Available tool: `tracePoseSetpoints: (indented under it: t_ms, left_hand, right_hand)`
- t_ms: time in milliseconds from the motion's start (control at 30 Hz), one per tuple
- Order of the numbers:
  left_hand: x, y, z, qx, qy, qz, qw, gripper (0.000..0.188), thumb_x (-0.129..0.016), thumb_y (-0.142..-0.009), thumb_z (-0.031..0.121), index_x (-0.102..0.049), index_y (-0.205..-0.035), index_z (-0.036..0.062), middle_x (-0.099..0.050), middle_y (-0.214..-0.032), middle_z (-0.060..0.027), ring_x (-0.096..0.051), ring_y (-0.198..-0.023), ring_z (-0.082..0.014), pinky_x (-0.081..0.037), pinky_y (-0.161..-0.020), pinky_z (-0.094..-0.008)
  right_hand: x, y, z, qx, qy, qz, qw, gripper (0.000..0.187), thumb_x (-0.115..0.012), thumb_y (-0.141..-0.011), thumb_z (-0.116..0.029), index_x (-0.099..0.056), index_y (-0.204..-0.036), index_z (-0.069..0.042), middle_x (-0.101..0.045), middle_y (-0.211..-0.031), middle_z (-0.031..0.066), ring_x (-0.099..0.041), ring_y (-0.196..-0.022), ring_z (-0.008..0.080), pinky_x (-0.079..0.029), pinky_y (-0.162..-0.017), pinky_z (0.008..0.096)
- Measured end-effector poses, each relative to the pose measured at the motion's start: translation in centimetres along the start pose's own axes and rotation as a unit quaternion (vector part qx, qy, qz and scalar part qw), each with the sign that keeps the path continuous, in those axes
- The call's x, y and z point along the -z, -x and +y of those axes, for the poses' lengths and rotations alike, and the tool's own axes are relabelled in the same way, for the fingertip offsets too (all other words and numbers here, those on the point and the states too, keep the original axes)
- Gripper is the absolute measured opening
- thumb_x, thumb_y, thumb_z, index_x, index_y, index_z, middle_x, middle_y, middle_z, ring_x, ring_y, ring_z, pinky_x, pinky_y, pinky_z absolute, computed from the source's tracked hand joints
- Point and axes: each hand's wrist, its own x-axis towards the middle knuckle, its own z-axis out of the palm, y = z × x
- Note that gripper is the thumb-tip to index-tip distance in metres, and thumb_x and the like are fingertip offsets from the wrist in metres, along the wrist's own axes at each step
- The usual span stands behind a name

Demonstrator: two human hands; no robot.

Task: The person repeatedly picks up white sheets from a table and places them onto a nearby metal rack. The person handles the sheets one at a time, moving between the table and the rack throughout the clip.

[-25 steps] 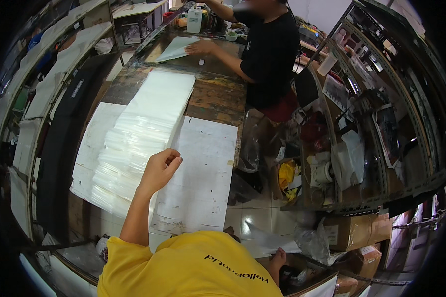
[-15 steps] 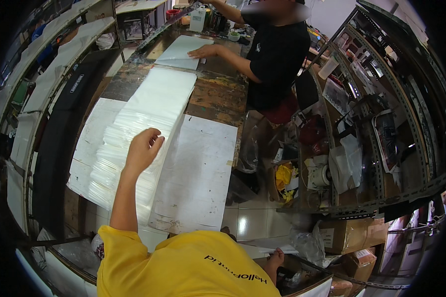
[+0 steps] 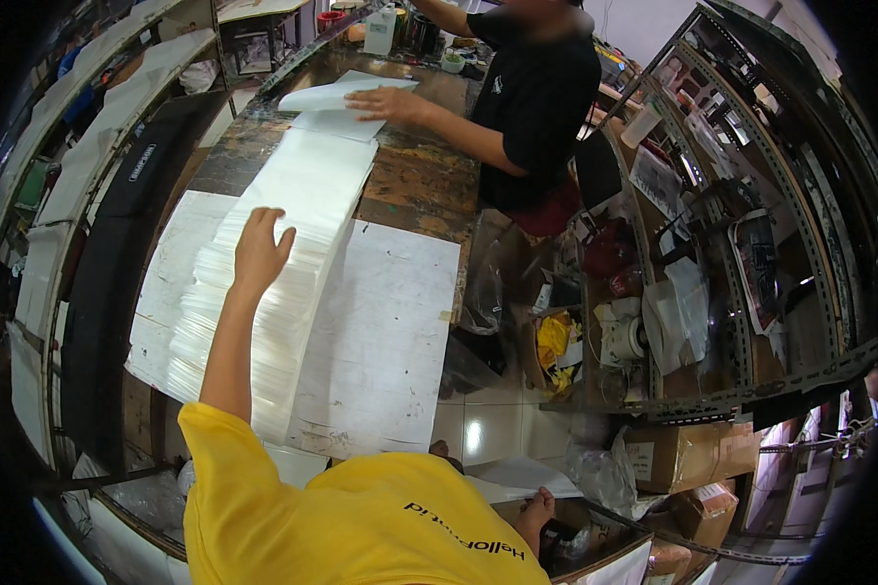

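My left hand (image 3: 261,252) hovers over or lightly touches a long, fanned-out stack of thin whitish plastic sleeves (image 3: 307,180), its fingers apart and nothing in them. The stack runs lengthwise along the table, its near part spread in overlapping layers. Low at my right side, my right hand (image 3: 537,509) has curled fingers beside a loose white sheet (image 3: 522,478); whether it grips that sheet is hidden. Across the table, another person's hand (image 3: 382,102) lies on pale sheets (image 3: 332,120) at the stack's far end, with one sheet's left edge raised.
A white board (image 3: 390,322) lies on the paint-stained wooden table (image 3: 419,185) right of the stack. A person in a black shirt (image 3: 537,97) stands at the far right side. Metal shelving (image 3: 751,361) fills the right; a long black case (image 3: 127,253) stands left. Cardboard boxes (image 3: 688,458) sit lower right.
My left hand has moved forward and left along the stack, its fingers more spread. The other person's hand has slid left, and the pale sheets beneath have shifted to the stack's far end.
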Motion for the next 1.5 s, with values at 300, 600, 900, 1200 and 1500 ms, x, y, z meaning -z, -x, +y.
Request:
tracePoseSetpoints:
  t_ms: [300, 600, 900, 1200, 1500]
  left_hand:
    - [-4.9, -5.5, -6.5, -0.133, -0.311, -0.019, 0.941, 0.065, -0.069, -0.079, 0.008, -0.044, -0.139, 0.0085, -0.045, -0.140, -0.0185, -0.045, -0.129, -0.0344, -0.039, -0.107, -0.0434]
    - [-11.6, -10.4, -18.0, -0.174, -0.229, -0.189, 0.939, 0.015, -0.053, -0.087, 0.007, -0.062, -0.077, 0.0005, -0.064, -0.078, -0.0201, -0.061, -0.075, -0.0401, -0.047, -0.067, -0.0513]
    - [-8.7, -8.7, 5.4, -0.343, -0.131, -0.075, 0.927, 0.023, -0.051, -0.097, 0.016, -0.062, -0.108, -0.0020, -0.065, -0.107, -0.0181, -0.063, -0.098, -0.0362, -0.051, -0.086, -0.0455]
    - [-5.3, 3.9, 29.1, -0.394, -0.018, -0.153, 0.906, 0.033, -0.061, -0.093, 0.019, -0.060, -0.118, -0.0025, -0.065, -0.108, -0.0252, -0.062, -0.098, -0.0416, -0.048, -0.090, -0.0457]
    - [-8.9, 10.2, 34.0, -0.384, 0.135, -0.228, 0.884, 0.024, -0.050, -0.098, 0.010, -0.056, -0.113, -0.0076, -0.056, -0.104, -0.0270, -0.055, -0.098, -0.0450, -0.044, -0.085, -0.0491]
  right_hand:
    - [2.2, -0.5, -1.0, 0.127, 0.072, -0.027, 0.989, 0.015, -0.050, -0.092, -0.004, -0.061, -0.102, -0.001, -0.057, -0.091, 0.0041, -0.053, -0.081, 0.0128, -0.045, -0.073, 0.0270]
    - [6.8, 1.4, -7.2, 0.251, 0.292, -0.052, 0.921, 0.034, -0.061, -0.088, -0.008, -0.048, -0.116, 0.005, -0.057, -0.102, 0.0205, -0.058, -0.096, 0.0335, -0.048, -0.084, 0.0392]
    - [24.6, 3.6, -24.9, 0.278, 0.316, 0.054, 0.906, 0.026, -0.062, -0.086, -0.010, -0.063, -0.111, -0.005, -0.068, -0.104, 0.0132, -0.064, -0.097, 0.0266, -0.050, -0.087, 0.0395]
    - [51.3, 14.6, -24.1, 0.199, 0.005, 0.397, 0.896, 0.028, -0.060, -0.089, -0.011, -0.065, -0.117, -0.009, -0.062, -0.090, 0.0022, -0.052, -0.071, 0.0078, -0.043, -0.061, 0.0211]
    - [56.8, 14.9, -12.5, 0.069, -0.116, 0.617, 0.776, 0.012, -0.064, -0.087, -0.012, -0.057, -0.097, -0.014, -0.060, -0.074, -0.0028, -0.053, -0.054, 0.0060, -0.043, -0.044, 0.0199]
